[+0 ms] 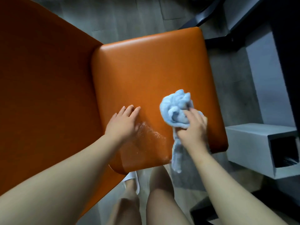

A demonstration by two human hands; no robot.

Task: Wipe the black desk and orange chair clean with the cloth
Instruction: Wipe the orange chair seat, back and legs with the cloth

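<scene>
The orange chair (146, 67) fills the middle of the view, its seat facing up and its backrest at the left. My right hand (193, 127) grips a bunched light blue cloth (175, 106) and presses it on the seat's near right part; a tail of cloth hangs over the front edge. My left hand (123, 122) rests flat on the seat with fingers straight, near the backrest. A wet streak (152, 135) glistens on the seat between the two hands. The black desk (285, 46) shows only as a dark edge at the right.
A grey box-shaped unit (253, 143) with a dark opening stands on the floor right of the chair. Black desk legs (203, 15) cross the grey floor at the top right. My bare legs and a white slipper (131, 179) are below the seat's front edge.
</scene>
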